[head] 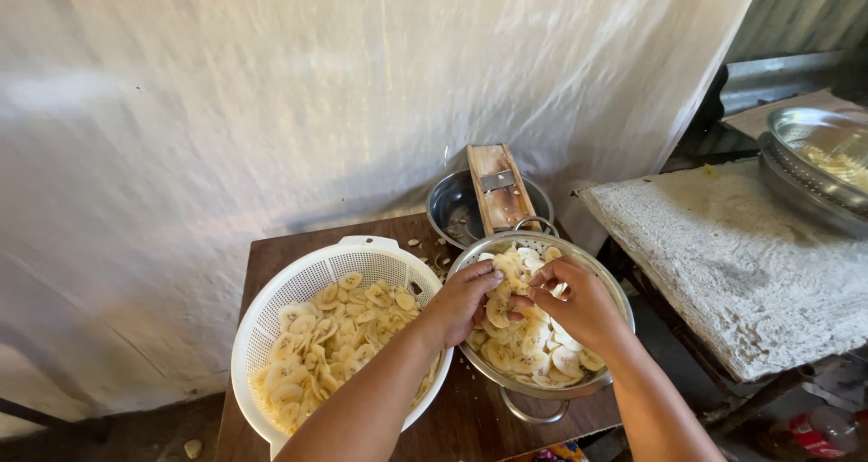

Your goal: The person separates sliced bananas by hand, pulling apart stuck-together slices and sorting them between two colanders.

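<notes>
Both my hands are over a metal colander (pixel 597 279) full of pale banana slices (pixel 541 346). My left hand (pixel 463 301) pinches a few slices (pixel 509 281) at the pile's top. My right hand (pixel 579 301) meets it from the right, its fingertips on the same small clump of slices. To the left stands a white plastic colander (pixel 298 286) holding several more banana slices (pixel 333 346). Both colanders rest on a small brown wooden table (pixel 280 245).
Behind the metal colander sits a steel bowl (pixel 452 207) with a wooden slicer board (pixel 499 189) laid across it. A cloth-covered surface (pixel 750 272) lies at right, with a steel basin (pixel 818 168) at its far end. White sheeting (pixel 316 91) hangs behind.
</notes>
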